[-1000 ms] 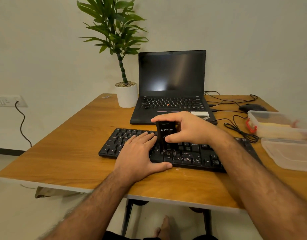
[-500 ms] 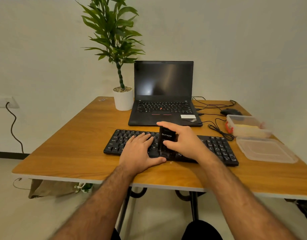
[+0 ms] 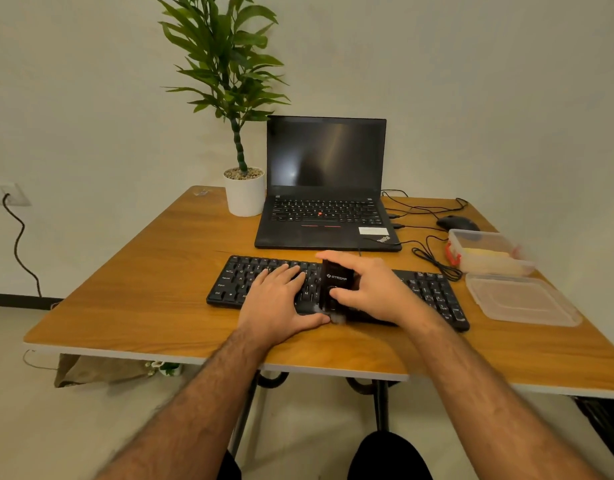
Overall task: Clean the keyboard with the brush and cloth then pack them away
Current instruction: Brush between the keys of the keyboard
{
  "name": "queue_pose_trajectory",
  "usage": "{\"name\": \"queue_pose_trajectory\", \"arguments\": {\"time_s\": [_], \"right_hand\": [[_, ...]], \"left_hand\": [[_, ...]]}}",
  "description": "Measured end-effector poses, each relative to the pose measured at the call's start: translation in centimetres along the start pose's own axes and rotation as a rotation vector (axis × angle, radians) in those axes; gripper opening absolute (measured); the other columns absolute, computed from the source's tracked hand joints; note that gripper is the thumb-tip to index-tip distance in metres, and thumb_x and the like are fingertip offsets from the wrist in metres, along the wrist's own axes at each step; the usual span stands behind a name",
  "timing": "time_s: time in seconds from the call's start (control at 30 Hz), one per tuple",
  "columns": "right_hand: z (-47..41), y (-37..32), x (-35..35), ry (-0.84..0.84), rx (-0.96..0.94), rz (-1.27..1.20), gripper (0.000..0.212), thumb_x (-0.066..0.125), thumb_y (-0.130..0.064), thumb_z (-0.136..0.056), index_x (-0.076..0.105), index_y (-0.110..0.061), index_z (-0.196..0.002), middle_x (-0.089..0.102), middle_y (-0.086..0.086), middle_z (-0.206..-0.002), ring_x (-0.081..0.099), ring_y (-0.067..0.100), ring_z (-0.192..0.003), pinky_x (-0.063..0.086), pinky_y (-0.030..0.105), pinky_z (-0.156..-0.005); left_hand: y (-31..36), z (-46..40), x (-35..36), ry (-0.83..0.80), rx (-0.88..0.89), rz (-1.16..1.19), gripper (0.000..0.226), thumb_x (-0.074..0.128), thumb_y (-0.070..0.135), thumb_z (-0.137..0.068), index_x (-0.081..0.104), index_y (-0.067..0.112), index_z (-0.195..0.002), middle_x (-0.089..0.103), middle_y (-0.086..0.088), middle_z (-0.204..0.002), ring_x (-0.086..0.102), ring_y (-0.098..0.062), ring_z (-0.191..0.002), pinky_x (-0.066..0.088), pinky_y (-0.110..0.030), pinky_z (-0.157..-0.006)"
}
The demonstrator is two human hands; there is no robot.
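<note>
The cleaning looks like it is in the middle. The right hand (image 3: pixel 371 289) grips the small black brush block (image 3: pixel 335 284) and holds it on the long black keyboard (image 3: pixel 336 292) in the middle of the frame. The left hand (image 3: pixel 281 299) lies flat on the keys, fingers straight. The wiping and packing away seem left to do.

I count one keyboard, one brush, one clear plastic box (image 3: pixel 489 252) with something yellow inside, maybe the cloth, and one clear lid (image 3: pixel 521 301) at the right.

Plain pale wall (image 3: pixel 471 81); wooden table (image 3: pixel 142 299); pale floor (image 3: pixel 39 427); wall socket (image 3: pixel 4 195).
</note>
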State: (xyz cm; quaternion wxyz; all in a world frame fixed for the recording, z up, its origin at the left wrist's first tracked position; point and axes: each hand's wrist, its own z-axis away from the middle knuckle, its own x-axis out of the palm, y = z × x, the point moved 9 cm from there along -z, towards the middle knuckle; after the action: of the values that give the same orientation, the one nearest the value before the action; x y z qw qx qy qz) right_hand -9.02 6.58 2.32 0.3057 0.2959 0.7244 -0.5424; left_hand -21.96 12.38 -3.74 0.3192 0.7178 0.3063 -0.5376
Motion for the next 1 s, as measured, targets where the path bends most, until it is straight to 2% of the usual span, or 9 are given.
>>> {"name": "queue_pose_trajectory", "arguments": {"time_s": [0.07,0.2,0.27,0.4,0.5,0.6,0.7,0.83,1.0], "right_hand": [[-0.1,0.9,-1.3,-0.031,0.053,0.058,0.064,0.069,-0.022,-0.088,0.043,-0.049,-0.140,0.055,-0.012,-0.136,0.054,0.002,-0.110,0.054,0.017,-0.079],[-0.5,1.0,-3.1,0.176,0.072,0.043,0.067,0.069,-0.022,-0.089,0.040,-0.047,-0.143,0.058,-0.006,-0.133,0.055,0.008,-0.114,0.056,0.026,-0.085],[-0.3,1.0,-2.1,0.187,0.058,-0.004,0.067,0.068,-0.021,-0.089,0.039,-0.049,-0.143,0.058,-0.004,-0.132,0.056,0.009,-0.114,0.057,0.031,-0.088],[1.1,1.4,-1.5,0.098,0.023,-0.036,0.065,0.067,-0.017,-0.088,0.043,-0.046,-0.142,0.054,-0.012,-0.137,0.055,0.004,-0.115,0.054,0.022,-0.089],[2.0,2.6,-2.4,0.049,0.071,-0.060,0.066,0.067,-0.018,-0.090,0.041,-0.049,-0.142,0.052,-0.010,-0.137,0.056,0.006,-0.113,0.058,0.025,-0.083],[2.1,3.5,-3.9,0.185,0.125,-0.067,0.068,0.067,-0.019,-0.090,0.038,-0.049,-0.143,0.053,-0.008,-0.133,0.055,0.008,-0.113,0.059,0.026,-0.079],[1.7,2.8,-3.8,0.276,0.130,-0.113,0.069,0.067,-0.019,-0.091,0.036,-0.047,-0.145,0.051,-0.010,-0.134,0.051,0.005,-0.115,0.057,0.026,-0.084],[1.5,1.3,-1.8,0.217,0.060,-0.039,0.068,0.066,-0.021,-0.090,0.036,-0.048,-0.144,0.054,-0.009,-0.138,0.053,0.005,-0.119,0.053,0.029,-0.095],[2.4,2.1,-2.6,0.104,0.083,0.004,0.068,0.068,-0.019,-0.088,0.040,-0.048,-0.142,0.054,-0.010,-0.138,0.054,0.005,-0.116,0.054,0.028,-0.093]], "left_hand": [[0.0,-0.1,0.0,0.004,-0.006,-0.014,0.105,0.042,0.090,-0.075,0.033,0.022,-0.154,0.028,0.004,-0.163,0.017,-0.014,-0.151,0.007,-0.041,-0.125],[-0.1,-0.1,0.1,0.013,-0.006,-0.020,0.106,0.039,0.091,-0.074,0.034,0.022,-0.154,0.028,0.004,-0.163,0.017,-0.014,-0.151,0.006,-0.041,-0.125],[0.0,0.0,0.0,0.020,-0.002,-0.011,0.106,0.039,0.091,-0.074,0.034,0.021,-0.154,0.029,0.004,-0.163,0.017,-0.014,-0.151,0.006,-0.040,-0.125],[0.2,0.0,-0.1,0.018,-0.006,-0.018,0.105,0.041,0.089,-0.075,0.034,0.022,-0.155,0.027,0.005,-0.163,0.016,-0.013,-0.151,0.004,-0.039,-0.125],[0.2,0.1,-0.2,0.016,-0.008,-0.019,0.103,0.042,0.089,-0.076,0.033,0.022,-0.155,0.027,0.005,-0.163,0.016,-0.013,-0.151,0.004,-0.039,-0.125],[0.3,0.2,-0.1,0.001,-0.002,-0.036,0.105,0.036,0.090,-0.076,0.033,0.022,-0.155,0.026,0.004,-0.163,0.016,-0.014,-0.152,0.004,-0.040,-0.125],[1.4,-0.3,0.0,-0.012,0.035,-0.058,0.112,0.020,0.094,-0.069,0.032,0.022,-0.155,0.026,0.003,-0.163,0.016,-0.015,-0.152,0.004,-0.042,-0.125],[3.6,-0.8,0.3,-0.001,0.074,-0.016,0.103,0.036,0.089,-0.079,0.032,0.020,-0.155,0.027,0.001,-0.163,0.016,-0.016,-0.152,0.003,-0.041,-0.124],[3.5,-0.5,0.7,-0.012,0.057,-0.030,0.100,0.038,0.086,-0.081,0.031,0.019,-0.155,0.026,0.002,-0.164,0.016,-0.016,-0.152,0.001,-0.040,-0.124]]}}
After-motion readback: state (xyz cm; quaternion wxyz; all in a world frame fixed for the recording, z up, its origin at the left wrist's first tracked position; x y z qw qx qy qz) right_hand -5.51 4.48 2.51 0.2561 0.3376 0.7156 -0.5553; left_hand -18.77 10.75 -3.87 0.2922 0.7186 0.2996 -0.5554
